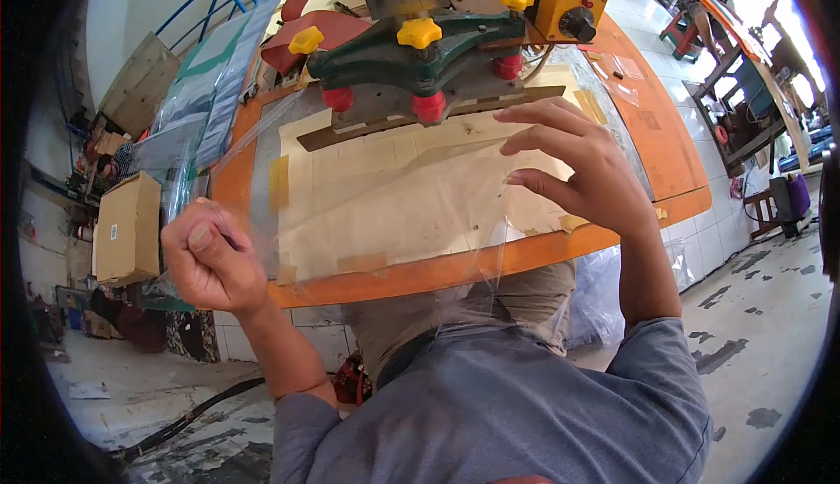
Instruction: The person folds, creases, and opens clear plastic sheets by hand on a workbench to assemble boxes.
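My left hand (214,256) is closed in a pinch at the table's left front corner, holding a clear plastic sheet (411,195). The sheet is hard to trace; it stretches rightward over the work surface, and folds hang past the front edge towards my lap. My right hand (569,164) is raised over the right side with fingers spread and curved, nothing visibly gripped. Beneath lies cream-coloured board (350,164) taped down at its edges. Behind it stands a press with a dark green head (464,46), yellow knobs and red cylinders above a long metal bar (350,136).
An orange-edged table (652,156) carries the press. A yellow control box (569,9) sits at its upper right. Stacked plastic sheets (206,90) and a cardboard box (129,228) are at the left. Clear plastic (602,296) hangs by my right leg. Another person (713,11) works far right.
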Tool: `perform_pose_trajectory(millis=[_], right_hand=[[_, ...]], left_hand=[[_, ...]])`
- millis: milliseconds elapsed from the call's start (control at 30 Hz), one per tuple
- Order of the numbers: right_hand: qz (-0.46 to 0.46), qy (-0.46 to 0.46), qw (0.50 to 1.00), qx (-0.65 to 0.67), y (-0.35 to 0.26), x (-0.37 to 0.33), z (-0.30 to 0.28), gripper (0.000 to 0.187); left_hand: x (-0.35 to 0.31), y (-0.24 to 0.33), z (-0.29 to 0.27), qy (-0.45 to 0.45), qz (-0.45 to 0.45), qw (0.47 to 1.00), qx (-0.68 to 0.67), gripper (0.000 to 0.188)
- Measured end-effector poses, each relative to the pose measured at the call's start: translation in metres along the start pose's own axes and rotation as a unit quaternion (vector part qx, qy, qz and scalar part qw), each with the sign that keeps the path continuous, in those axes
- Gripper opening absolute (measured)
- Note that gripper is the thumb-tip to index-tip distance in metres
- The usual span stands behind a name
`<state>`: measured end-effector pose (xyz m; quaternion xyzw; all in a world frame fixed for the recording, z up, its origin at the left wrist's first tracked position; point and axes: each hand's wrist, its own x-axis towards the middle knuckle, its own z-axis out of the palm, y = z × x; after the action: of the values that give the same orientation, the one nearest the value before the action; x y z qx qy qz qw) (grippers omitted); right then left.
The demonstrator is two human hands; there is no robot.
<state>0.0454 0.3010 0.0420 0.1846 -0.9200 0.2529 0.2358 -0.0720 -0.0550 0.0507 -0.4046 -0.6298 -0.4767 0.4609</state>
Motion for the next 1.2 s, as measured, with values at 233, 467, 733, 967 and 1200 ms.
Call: perform_pose_trajectory(millis=[233, 467, 733, 967, 1200], right_hand=[[-0.021, 0.084, 0.991, 0.102, -0.012, 0.0, 0.004, 0.02], [0.025, 0.156, 0.973, 0.167, -0.025, -0.008, 0.022, 0.009], [0.078, 0.15, 0.936, 0.308, -0.038, -0.022, 0.047, 0.017], [0.179, 0.132, 0.899, 0.378, -0.056, -0.028, 0.052, 0.029], [0.221, 0.208, 0.816, 0.492, -0.064, -0.023, 0.054, 0.031]], left_hand=[[-0.003, -0.009, 0.001, 0.056, -0.12, 0.991, 0.022, 0.032], [-0.027, -0.01, -0.002, 0.081, -0.259, 0.962, 0.026, 0.036], [-0.044, -0.007, -0.005, 0.074, -0.285, 0.956, 0.007, 0.036], [-0.048, -0.01, -0.016, 0.071, -0.301, 0.951, 0.008, 0.034], [-0.055, -0.01, -0.021, 0.075, -0.323, 0.943, -0.022, 0.03]])
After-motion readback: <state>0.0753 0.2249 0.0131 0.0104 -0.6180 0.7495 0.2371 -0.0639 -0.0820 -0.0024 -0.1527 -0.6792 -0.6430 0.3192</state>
